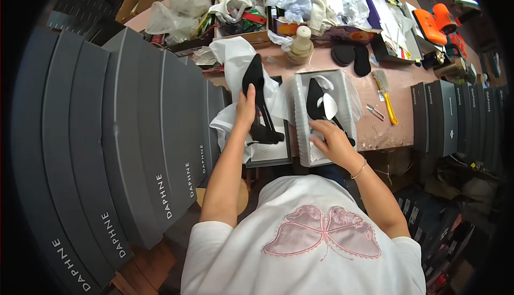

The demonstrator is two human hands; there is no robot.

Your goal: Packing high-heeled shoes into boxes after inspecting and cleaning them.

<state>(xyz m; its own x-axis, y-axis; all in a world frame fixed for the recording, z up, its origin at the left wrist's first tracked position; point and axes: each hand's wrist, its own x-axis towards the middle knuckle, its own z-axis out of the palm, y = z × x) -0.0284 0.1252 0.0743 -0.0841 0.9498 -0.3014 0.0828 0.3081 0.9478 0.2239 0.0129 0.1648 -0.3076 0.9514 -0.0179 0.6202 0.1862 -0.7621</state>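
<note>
My left hand (pixel 246 108) grips a black slingback shoe (pixel 254 74) by its side, toe pointing away from me. Beneath it lies an open grey box (pixel 271 162) lined with white tissue paper (pixel 233 54). To the right, a second black shoe (pixel 315 93) rests in a box part (pixel 301 140) with a pale lining, and a white oval piece (pixel 329 105) lies against it. Over the near end of that box hovers my right hand (pixel 336 142), thumb and fingers apart, with nothing visible between them. Its fingertips are close to the shoe; whether they touch it I cannot tell.
Tall stacks of grey shoeboxes stand at the left (pixel 134 134) and right (pixel 441 116). A yellow-handled brush (pixel 390 102), small snips (pixel 375 112), black oval pads (pixel 362 60) and a capped bottle (pixel 301 46) lie or stand on the table. Behind are cluttered trays (pixel 350 35).
</note>
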